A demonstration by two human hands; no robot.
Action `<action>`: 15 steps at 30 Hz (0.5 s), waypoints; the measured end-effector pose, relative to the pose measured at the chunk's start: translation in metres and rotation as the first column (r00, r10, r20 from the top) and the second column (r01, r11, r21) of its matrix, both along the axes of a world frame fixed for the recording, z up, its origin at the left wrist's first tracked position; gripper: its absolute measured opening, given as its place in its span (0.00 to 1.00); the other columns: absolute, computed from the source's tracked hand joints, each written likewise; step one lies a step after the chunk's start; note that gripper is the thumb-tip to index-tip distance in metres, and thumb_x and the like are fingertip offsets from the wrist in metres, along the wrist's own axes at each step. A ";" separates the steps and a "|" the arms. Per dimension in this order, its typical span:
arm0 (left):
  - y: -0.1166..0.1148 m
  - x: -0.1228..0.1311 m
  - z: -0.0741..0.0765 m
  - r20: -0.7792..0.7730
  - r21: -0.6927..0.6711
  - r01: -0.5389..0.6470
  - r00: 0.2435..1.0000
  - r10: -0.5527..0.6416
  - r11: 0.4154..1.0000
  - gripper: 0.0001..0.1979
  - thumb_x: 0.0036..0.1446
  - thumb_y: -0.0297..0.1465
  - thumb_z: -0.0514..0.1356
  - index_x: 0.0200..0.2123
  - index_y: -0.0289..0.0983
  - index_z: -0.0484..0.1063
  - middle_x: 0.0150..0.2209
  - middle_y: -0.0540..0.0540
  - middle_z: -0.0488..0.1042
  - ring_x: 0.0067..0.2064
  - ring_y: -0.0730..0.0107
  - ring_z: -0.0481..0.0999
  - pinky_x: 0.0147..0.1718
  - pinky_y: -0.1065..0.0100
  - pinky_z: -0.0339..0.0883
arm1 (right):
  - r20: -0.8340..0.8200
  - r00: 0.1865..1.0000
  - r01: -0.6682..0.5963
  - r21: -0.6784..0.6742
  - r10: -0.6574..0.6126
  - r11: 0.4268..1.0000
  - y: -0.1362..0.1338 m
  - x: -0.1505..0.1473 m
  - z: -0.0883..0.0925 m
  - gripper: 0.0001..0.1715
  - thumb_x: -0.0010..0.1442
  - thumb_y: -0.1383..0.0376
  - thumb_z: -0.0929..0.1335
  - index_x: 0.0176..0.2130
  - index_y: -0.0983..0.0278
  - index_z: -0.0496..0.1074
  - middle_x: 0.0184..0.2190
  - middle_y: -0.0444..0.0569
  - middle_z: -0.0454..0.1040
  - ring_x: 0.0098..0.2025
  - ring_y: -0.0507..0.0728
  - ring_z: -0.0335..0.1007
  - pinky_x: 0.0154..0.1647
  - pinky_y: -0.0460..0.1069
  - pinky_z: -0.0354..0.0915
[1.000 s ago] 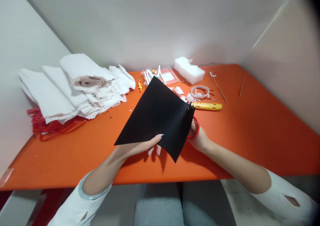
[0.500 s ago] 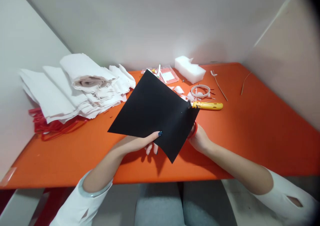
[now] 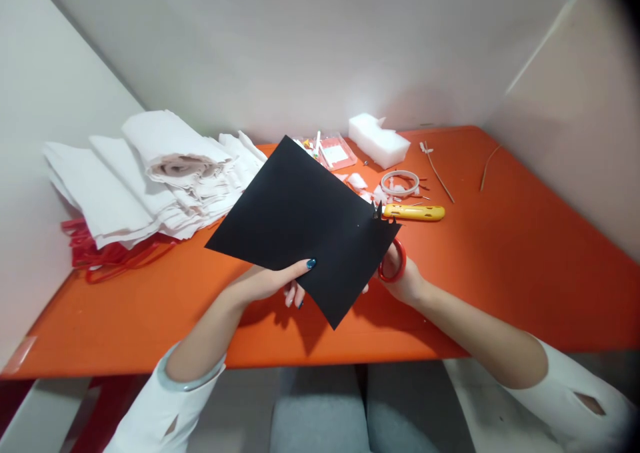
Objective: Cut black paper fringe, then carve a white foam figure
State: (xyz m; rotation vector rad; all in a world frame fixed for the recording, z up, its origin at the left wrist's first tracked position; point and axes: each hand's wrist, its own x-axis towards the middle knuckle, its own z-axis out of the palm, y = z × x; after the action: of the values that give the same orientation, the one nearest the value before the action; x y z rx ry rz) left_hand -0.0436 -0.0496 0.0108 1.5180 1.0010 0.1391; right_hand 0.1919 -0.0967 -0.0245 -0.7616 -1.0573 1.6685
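Note:
A sheet of black paper (image 3: 305, 213) is held above the table, tilted, with small jagged cuts along its far right edge. My left hand (image 3: 270, 283) grips its near left edge, thumb on top and fingers underneath. In my right hand (image 3: 406, 281) are scissors with red handles (image 3: 395, 261). Their blades are mostly hidden behind the sheet, near the notched edge. Just beyond that corner lies a yellow-handled cutter (image 3: 415, 213) on the table.
White cloths (image 3: 135, 179) are piled at the left over a red bag (image 3: 93, 246). At the back are a clear plastic box (image 3: 337, 151), a white foam block (image 3: 377, 139), a ring of tape (image 3: 400, 183) and foam scraps. Thin sticks lie on the orange table (image 3: 525, 259) at the right.
The black sheet has shifted slightly left and turned a little with my left hand. More of the red scissor handles shows, and the notches at the right edge look more pronounced.

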 end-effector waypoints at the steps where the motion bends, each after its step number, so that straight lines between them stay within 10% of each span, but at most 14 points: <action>1: 0.001 -0.001 -0.001 0.027 0.014 -0.020 0.999 0.020 1.000 0.33 0.59 0.50 0.51 0.12 0.35 0.71 0.12 0.44 0.69 0.16 0.74 0.67 0.23 0.70 0.64 | 0.012 1.000 0.016 -0.021 -0.016 1.000 0.001 0.001 0.000 0.26 0.57 0.43 0.63 0.28 0.62 0.69 0.20 0.45 0.69 0.20 0.53 0.67 0.20 0.48 0.65; 7: 0.010 -0.007 -0.008 0.331 0.149 -0.286 0.916 0.225 0.947 0.30 0.59 0.42 0.55 0.07 0.36 0.65 0.08 0.47 0.62 0.15 0.74 0.66 0.25 0.70 0.68 | -0.018 0.999 0.030 -0.058 -0.031 0.998 0.015 0.020 0.004 0.22 0.58 0.47 0.64 0.28 0.62 0.65 0.20 0.42 0.62 0.18 0.50 0.60 0.14 0.45 0.58; 11: 0.013 -0.008 -0.014 0.449 -0.065 -0.498 0.759 0.471 0.865 0.16 0.49 0.36 0.62 0.15 0.34 0.72 0.11 0.49 0.67 0.12 0.75 0.64 0.11 0.73 0.57 | -0.037 0.996 0.086 -0.023 -0.086 0.996 0.022 0.035 0.012 0.19 0.60 0.51 0.63 0.29 0.62 0.65 0.17 0.40 0.57 0.16 0.49 0.52 0.12 0.44 0.52; 15: 0.011 -0.020 -0.014 0.479 -0.278 -0.470 0.688 0.545 0.838 0.10 0.42 0.31 0.64 0.30 0.33 0.79 0.26 0.45 0.79 0.26 0.62 0.78 0.27 0.66 0.74 | -0.010 0.995 0.096 0.011 -0.096 0.995 0.025 0.046 0.023 0.18 0.58 0.52 0.65 0.27 0.64 0.66 0.15 0.40 0.56 0.15 0.48 0.49 0.14 0.43 0.49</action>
State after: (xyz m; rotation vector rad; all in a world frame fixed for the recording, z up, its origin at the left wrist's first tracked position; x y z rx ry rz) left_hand -0.0641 -0.0387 -0.0036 0.9432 0.9129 0.8463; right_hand 0.2381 -0.0717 -0.0019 -0.7843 -1.0075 1.5819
